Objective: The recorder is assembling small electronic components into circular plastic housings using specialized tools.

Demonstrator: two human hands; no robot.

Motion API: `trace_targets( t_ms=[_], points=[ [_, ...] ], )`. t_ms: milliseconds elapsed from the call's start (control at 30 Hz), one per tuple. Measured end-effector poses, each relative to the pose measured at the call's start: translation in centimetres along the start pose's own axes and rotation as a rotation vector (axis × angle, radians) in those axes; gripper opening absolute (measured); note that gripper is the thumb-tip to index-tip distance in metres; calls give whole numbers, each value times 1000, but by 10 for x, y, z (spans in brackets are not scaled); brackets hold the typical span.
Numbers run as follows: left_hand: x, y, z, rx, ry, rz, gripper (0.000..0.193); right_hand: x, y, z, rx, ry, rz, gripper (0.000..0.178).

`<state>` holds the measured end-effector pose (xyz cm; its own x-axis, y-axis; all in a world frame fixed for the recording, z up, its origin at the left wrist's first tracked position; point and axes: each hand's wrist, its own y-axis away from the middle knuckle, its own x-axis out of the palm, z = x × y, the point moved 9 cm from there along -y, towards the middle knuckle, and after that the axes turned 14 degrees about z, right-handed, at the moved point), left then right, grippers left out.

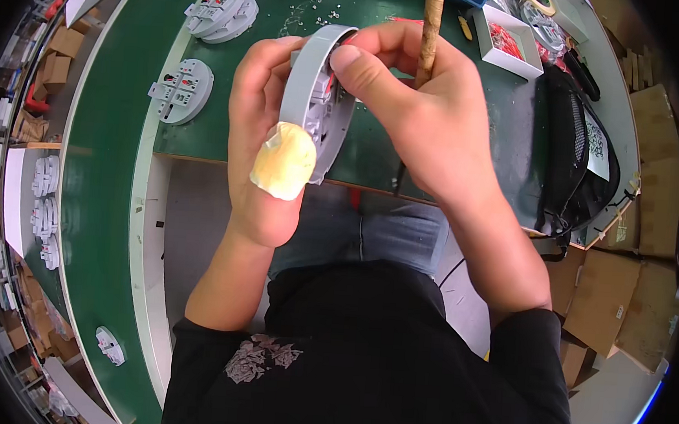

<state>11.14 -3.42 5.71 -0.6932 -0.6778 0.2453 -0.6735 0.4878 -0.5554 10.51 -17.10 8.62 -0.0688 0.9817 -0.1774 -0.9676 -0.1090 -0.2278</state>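
My left hand (264, 112) grips a round grey plastic housing (303, 79), tilted up on edge above the table's front. A yellowish covering (286, 161) wraps the thumb of that hand. Inside the housing, grey moulded parts and a bit of red show. My right hand (433, 108) is closed, its thumb and fingertips at the housing's upper rim, beside something red that is mostly hidden. Tucked into the same hand is a brown-handled stick-like tool (430, 29), pointing upward; a thin dark shaft shows below the hand.
Several similar grey housings (182, 91) lie on the green table (291, 8) at the left. Small metal bits are scattered beyond my hands. At the far right stand a white box (511, 62) of red parts and a black bag (568, 149). Cardboard boxes (605, 294) are stacked at right.
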Motion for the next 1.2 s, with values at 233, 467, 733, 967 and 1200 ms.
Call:
trace_targets(
  t_ms=[233,467,733,967,1200],
  points=[
    [3,7,4,17,-133,-62,70,8,12,-11,154,-414,-164,9],
    [-9,8,9,-27,-123,-58,70,26,10,-17,-50,-730,7,7],
    [-8,6,16,-67,113,-146,70,16,4,-12,82,-335,45,11],
    [-9,1,17,-28,123,-110,70,13,1,-12,94,-343,35,13],
    [-11,7,23,-58,197,-196,69,18,4,-13,148,-108,104,12]
  ],
)
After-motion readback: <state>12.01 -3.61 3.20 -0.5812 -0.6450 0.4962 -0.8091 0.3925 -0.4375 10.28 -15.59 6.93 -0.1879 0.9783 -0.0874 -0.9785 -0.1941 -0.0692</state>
